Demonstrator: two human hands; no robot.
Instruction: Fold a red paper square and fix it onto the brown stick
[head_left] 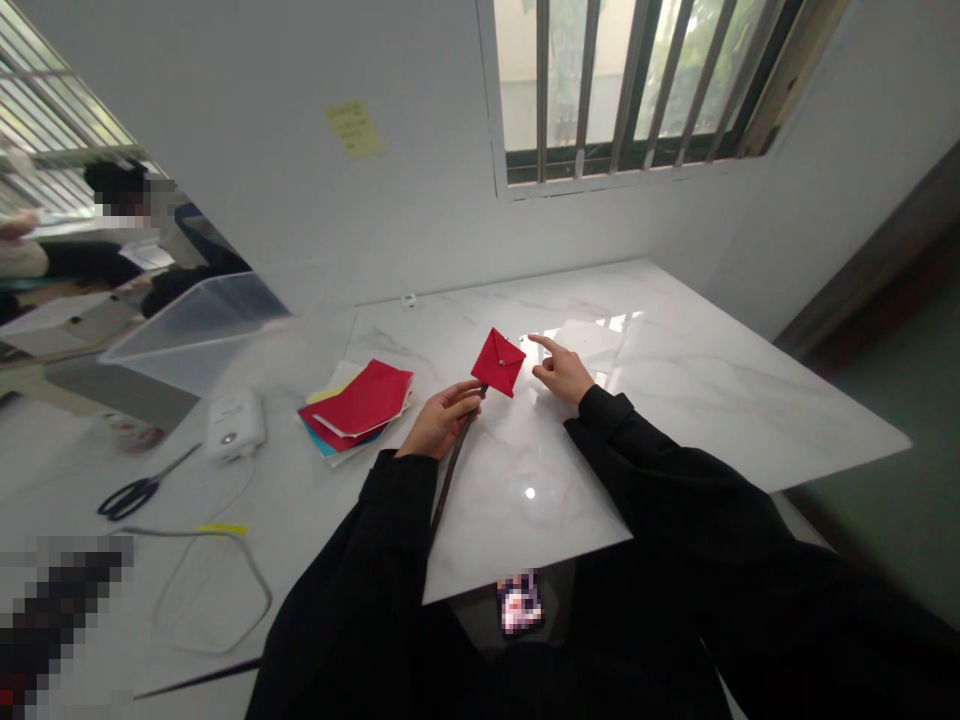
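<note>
My left hand (442,418) is wrapped round a dark thin stick, which slants down toward the table's near edge. At the stick's top end is a red paper pinwheel (496,360), its corners folded in to a small pin at the centre. To its right, my right hand (564,370) holds nothing that I can see; the index finger points out toward the pinwheel without touching it, and the other fingers are curled. A stack of coloured paper sheets (367,400), red on top, lies left of my left hand.
On the white marbled table (720,400) are scissors (139,492), a white device (235,424) with a cable, and white paper (589,343) behind my right hand. A clear plastic bin (202,325) stands at the left. Another person sits beyond it. A phone (520,603) lies below the table edge.
</note>
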